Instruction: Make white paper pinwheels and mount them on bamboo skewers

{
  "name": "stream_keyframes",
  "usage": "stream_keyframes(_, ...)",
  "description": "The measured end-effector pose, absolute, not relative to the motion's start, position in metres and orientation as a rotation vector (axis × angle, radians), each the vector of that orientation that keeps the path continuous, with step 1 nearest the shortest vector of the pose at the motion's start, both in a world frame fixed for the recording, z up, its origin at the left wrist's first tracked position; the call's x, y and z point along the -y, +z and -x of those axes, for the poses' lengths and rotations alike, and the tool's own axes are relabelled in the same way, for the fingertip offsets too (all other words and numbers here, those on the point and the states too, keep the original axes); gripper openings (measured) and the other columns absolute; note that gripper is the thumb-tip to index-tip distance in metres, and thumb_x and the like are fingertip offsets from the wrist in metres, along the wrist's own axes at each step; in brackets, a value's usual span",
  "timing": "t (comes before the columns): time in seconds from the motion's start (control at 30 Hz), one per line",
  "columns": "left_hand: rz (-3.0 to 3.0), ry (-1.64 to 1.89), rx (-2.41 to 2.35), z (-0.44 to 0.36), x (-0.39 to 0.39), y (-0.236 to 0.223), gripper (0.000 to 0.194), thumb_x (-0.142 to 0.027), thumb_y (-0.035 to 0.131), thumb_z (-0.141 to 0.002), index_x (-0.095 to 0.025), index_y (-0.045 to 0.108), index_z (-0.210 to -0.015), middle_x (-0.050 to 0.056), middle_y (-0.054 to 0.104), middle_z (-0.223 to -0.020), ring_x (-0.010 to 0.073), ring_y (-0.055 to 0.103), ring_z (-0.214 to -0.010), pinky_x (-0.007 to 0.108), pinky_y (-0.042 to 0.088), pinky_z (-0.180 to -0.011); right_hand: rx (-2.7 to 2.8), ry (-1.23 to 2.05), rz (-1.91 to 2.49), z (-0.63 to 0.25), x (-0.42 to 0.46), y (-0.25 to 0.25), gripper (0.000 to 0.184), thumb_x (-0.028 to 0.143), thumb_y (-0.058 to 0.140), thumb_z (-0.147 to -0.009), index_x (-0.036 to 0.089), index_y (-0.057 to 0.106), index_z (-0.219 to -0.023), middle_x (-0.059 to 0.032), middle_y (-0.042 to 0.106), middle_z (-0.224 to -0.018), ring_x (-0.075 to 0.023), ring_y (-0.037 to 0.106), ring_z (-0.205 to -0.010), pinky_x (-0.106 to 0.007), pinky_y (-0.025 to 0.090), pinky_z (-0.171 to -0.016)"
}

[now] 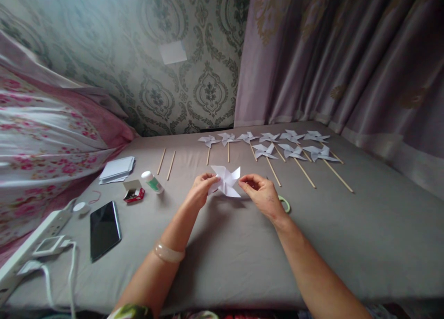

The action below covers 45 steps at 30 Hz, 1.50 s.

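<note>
A white paper pinwheel [227, 182], with no stick on it, is held up above the grey cloth. My left hand [204, 186] pinches its left side between thumb and fingers. Close by its right edge is my right hand [258, 189], thumb and fingertips pressed together; whatever is between them is hidden or too small to name. A pale green handle [285, 203], probably of scissors, shows from under my right wrist, the rest covered by the hand.
Several finished pinwheels on sticks [265, 151] lie at the back right. Two bare sticks [171, 165], a glue stick [152, 182], an open red box [134, 195], stacked white paper [117, 169], a phone [105, 231] and a power strip [33, 249] with cables are on the left.
</note>
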<state>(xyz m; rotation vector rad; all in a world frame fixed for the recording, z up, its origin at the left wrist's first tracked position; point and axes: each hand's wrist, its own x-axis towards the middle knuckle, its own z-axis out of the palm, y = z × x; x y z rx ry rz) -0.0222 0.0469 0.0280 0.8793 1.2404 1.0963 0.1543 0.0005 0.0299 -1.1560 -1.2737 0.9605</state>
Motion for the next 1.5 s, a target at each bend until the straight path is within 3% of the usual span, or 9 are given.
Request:
stream_keyframes(0.27,-0.624,1.283,-1.117,0.007,-0.021,0.019,0.043,-0.023,0.082,-0.043,-0.013,0.059,-0.079,0.001,0.064,-0.063,0.0122,0.057,-0.054,0.024,0.044,-0.055,1.358,0.981,1.182,-0.138,0.009,0.024,0.020,0.037,0.065,-0.075,0.017,0.067,-0.078,-0.0021,0.067,-0.072,-0.0143,0.059,-0.064,-0.026,0.047,-0.064)
stream_keyframes(0.5,-0.588,1.348,-1.072,0.005,-0.013,0.019,0.038,-0.020,0.083,-0.041,-0.011,0.064,-0.073,0.002,0.065,-0.067,0.0114,0.058,-0.057,0.024,0.043,-0.059,1.581,0.523,1.175,-0.137,0.011,0.017,0.008,0.025,0.063,-0.080,0.021,0.069,-0.077,-0.0032,0.058,-0.085,-0.0161,0.057,-0.082,-0.031,0.047,-0.079)
stream_keyframes(0.7,-0.653,1.274,-1.000,0.003,-0.004,0.024,0.032,-0.024,0.081,-0.048,-0.010,0.068,-0.074,0.005,0.068,-0.070,0.0130,0.059,-0.059,0.025,0.044,-0.061,1.590,0.329,1.258,-0.133,0.012,0.012,0.009,0.028,0.064,-0.081,0.024,0.072,-0.078,-0.0063,0.051,-0.105,-0.0202,0.050,-0.097,-0.040,0.044,-0.091)
stream_keyframes(0.87,-0.697,1.259,-0.969,0.003,0.000,0.027,0.029,-0.024,0.080,-0.051,-0.010,0.071,-0.075,0.006,0.070,-0.071,0.0146,0.060,-0.064,0.026,0.044,-0.065,1.548,0.333,1.275,-0.131,0.015,0.013,0.011,0.032,0.065,-0.081,0.024,0.072,-0.077,-0.0074,0.048,-0.115,-0.0223,0.046,-0.107,-0.042,0.043,-0.095)
stream_keyframes(1.5,-0.827,1.252,-0.936,0.002,0.004,0.030,0.021,-0.028,0.077,-0.058,-0.013,0.074,-0.073,0.005,0.070,-0.074,0.0143,0.058,-0.069,0.026,0.042,-0.072,1.516,0.383,1.281,-0.132,0.015,0.018,0.016,0.036,0.064,-0.082,0.022,0.071,-0.077,-0.0066,0.047,-0.112,-0.0204,0.048,-0.106,-0.040,0.041,-0.097)
